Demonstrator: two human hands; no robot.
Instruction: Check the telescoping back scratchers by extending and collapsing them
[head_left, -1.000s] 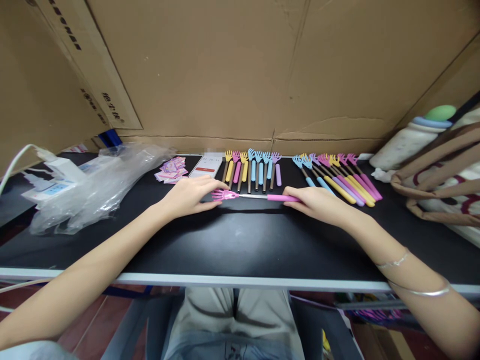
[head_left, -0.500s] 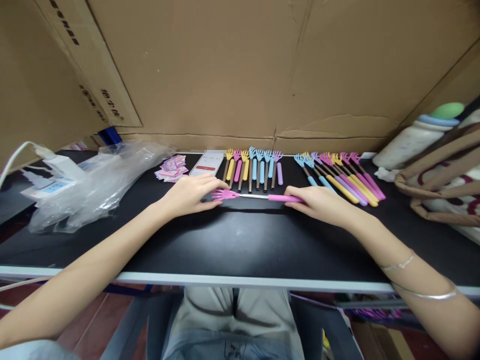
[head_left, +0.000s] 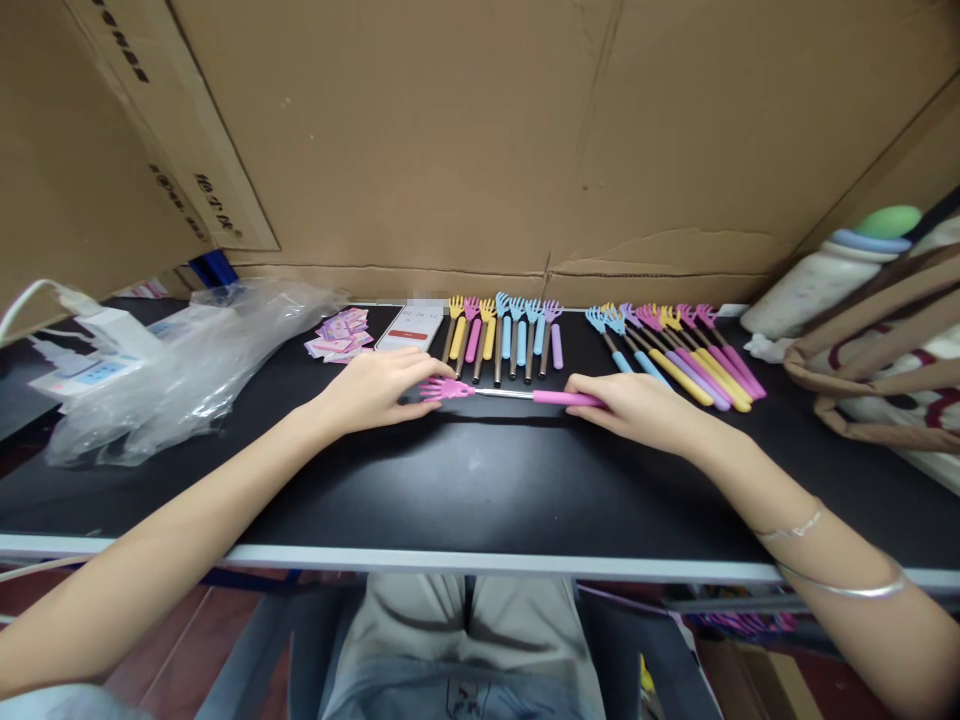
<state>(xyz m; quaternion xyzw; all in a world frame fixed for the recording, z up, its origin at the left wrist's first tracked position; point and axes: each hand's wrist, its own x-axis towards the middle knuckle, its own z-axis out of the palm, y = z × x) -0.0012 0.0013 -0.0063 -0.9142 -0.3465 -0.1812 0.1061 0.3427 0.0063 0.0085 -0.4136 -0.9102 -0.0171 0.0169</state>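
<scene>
A: Where does the pink scratcher (head_left: 551, 398) sit, and how is it held?

B: Level across the centre of the frame, over the black table (head_left: 480, 500); whether it touches the surface can't be told. The person's right hand (head_left: 634, 405) is closed round the handle's end. The left hand (head_left: 375, 388) curls about the claw (head_left: 448, 388), fingers above and thumb below, but how firmly, if at all, it presses is unclear.

A: So what might go wrong?

B: The thin metal rod (head_left: 504, 393) looks telescopic. A crooked pull could bend it, and with a loose left hold the claw might slip free and swing.

A: Anything at risk nearby?

B: The upright row of scratchers (head_left: 506, 338) ends just above the rod; a nudge toward the top of the frame could scatter it. The left knuckles are close to the phone (head_left: 409, 328) and might bump it. Right of centre, the fanned scratchers (head_left: 679, 380) lie tightly packed near the right hand, so one careless sweep of that wrist would probably shift several together.
</scene>
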